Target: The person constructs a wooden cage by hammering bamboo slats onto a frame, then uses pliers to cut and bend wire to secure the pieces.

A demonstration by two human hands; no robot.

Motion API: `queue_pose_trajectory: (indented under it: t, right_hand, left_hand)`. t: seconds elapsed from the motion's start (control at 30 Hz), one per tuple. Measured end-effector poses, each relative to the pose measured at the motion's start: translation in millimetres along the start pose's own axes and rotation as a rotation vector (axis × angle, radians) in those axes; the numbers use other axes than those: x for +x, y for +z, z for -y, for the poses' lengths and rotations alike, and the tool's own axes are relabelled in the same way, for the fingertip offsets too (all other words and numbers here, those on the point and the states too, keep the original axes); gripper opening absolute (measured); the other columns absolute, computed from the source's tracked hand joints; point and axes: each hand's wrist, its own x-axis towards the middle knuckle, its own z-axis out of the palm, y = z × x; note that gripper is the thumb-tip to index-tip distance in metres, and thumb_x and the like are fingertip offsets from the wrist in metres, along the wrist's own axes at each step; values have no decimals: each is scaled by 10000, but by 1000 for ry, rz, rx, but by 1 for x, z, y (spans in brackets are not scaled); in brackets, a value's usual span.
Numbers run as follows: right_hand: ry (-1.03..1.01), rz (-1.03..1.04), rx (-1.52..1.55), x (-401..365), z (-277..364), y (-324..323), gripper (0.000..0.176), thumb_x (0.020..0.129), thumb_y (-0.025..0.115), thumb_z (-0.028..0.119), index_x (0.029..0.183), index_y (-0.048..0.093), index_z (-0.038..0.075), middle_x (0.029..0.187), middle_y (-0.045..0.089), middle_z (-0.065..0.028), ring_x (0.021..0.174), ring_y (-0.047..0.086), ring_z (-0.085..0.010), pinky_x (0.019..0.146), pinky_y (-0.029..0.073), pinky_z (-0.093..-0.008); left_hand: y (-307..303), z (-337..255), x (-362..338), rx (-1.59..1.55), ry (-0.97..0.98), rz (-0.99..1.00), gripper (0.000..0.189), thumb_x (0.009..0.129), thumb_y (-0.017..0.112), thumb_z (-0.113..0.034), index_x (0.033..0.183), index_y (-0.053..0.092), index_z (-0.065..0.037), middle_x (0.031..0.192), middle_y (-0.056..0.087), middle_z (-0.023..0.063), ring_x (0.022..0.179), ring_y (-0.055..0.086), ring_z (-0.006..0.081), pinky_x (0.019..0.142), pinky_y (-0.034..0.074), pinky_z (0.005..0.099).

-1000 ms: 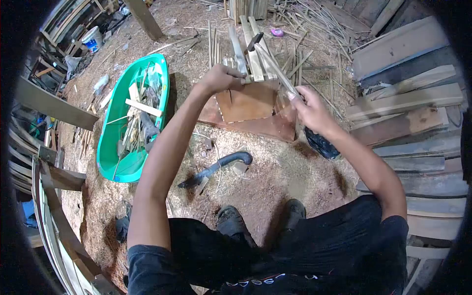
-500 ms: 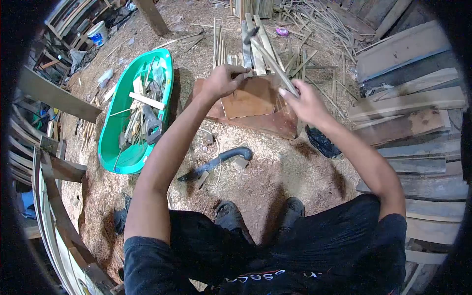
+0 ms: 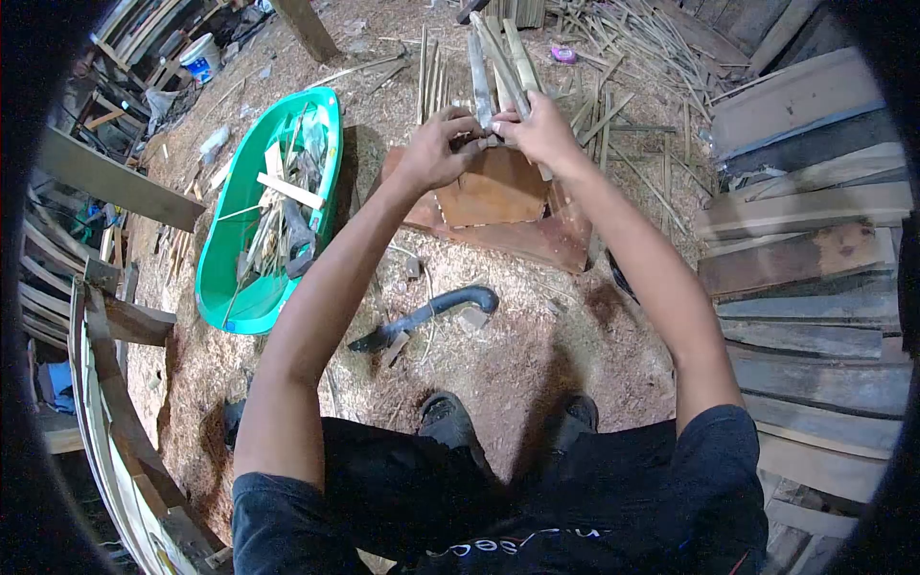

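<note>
My right hand is closed around the handle of a hammer, whose dark head lies at the top, partly cut off by the frame. Its fingertips meet those of my left hand above the back edge of a brown board. The left fingers are bent and pinched together; anything between them is too small to make out. Beneath the board is a larger reddish-brown slab. Pale wooden slats lie just behind the hands.
At the left stands a green tub with wood scraps and a saw. A dark curved tool lies on the shavings before my feet. Planks are piled at the right; thin sticks are scattered behind.
My right hand has moved left to meet my left hand, and the hammer has swung up and away, its head now near the top edge. The view has shifted slightly.
</note>
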Motion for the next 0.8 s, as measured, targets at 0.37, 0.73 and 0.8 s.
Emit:
queue_pose_trajectory:
  t: [0.37, 0.73, 0.8]
  right_hand:
    - [-58, 98, -152, 11, -30, -8, 352, 748, 786, 121, 1033, 606, 21, 985, 720, -103, 922, 688, -217, 847, 521, -367]
    - [-106, 111, -160, 5, -28, -9, 326, 787, 748, 126, 1044, 596, -6, 999, 722, -125, 937, 695, -246, 862, 522, -376]
    - [-93, 112, -176, 4, -20, -10, 311, 792, 744, 127, 1036, 600, -3, 994, 722, -128, 938, 696, -250, 864, 523, -376]
  left_hand:
    - [-3, -10, 0, -74, -109, 10, 406, 912, 656, -199, 1281, 589, -42, 1122, 694, 167, 956, 702, 327, 842, 547, 399]
    - [-1, -12, 0, -179, -215, 25, 268, 889, 701, -217, 1098, 705, -48, 1264, 652, 133, 1082, 667, 266, 930, 508, 370]
    - [-1, -11, 4, -259, -235, 16, 240, 862, 736, -196, 1040, 724, -36, 1265, 655, 125, 1111, 650, 247, 949, 493, 360]
